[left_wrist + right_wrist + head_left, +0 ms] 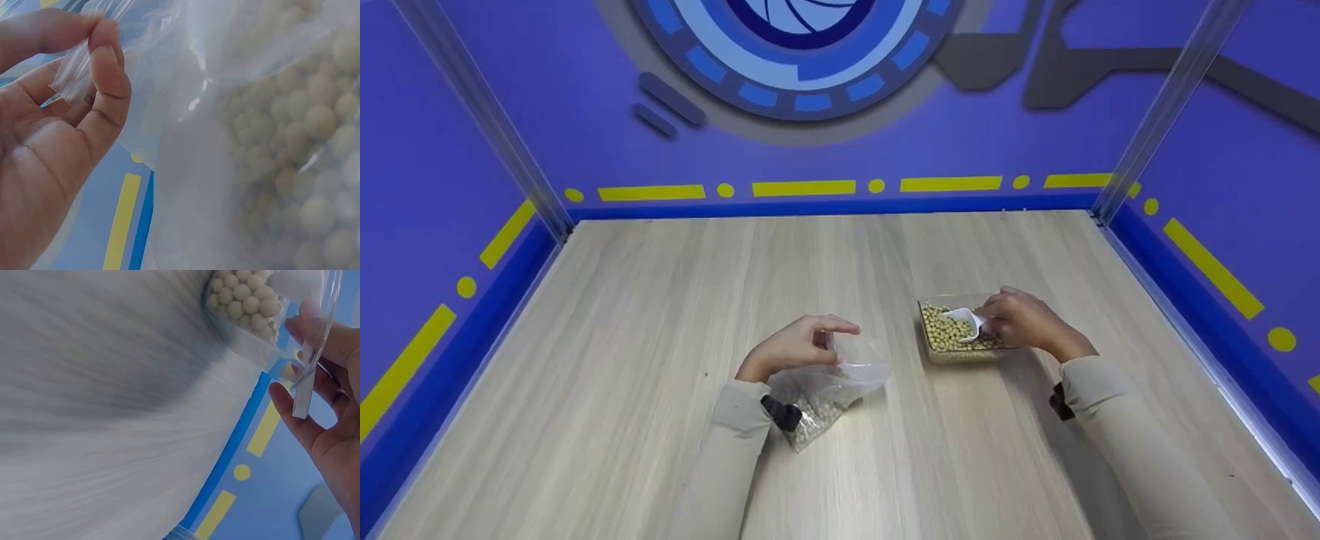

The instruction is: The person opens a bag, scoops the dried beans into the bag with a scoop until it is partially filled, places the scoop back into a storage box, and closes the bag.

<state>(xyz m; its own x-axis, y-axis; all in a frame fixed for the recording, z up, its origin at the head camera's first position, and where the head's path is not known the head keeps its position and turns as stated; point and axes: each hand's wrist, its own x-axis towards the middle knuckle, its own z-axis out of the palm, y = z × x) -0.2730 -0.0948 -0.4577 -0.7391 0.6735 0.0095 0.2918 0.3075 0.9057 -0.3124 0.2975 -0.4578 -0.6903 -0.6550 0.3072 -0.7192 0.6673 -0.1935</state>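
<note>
My left hand (793,346) pinches the upper edge of a clear zip bag (864,371) between thumb and fingers. Pale round beans (318,121) fill the lower part of the bag, which leans on the table. To the right, a clear rectangular container (960,357) holds more of these beans (939,334). My right hand (1024,321) reaches over its right side and grips a small white scoop (976,322), whose bowl lies among the beans. In the right wrist view the scoop's handle (304,398) shows between my fingers and thumb, beside the container's rim.
The light wood table (622,337) is bounded by a blue-purple back wall (810,161) and side walls with yellow markings. Metal posts (1159,112) stand at the back corners. A black wrist strap (781,412) sits over the left sleeve.
</note>
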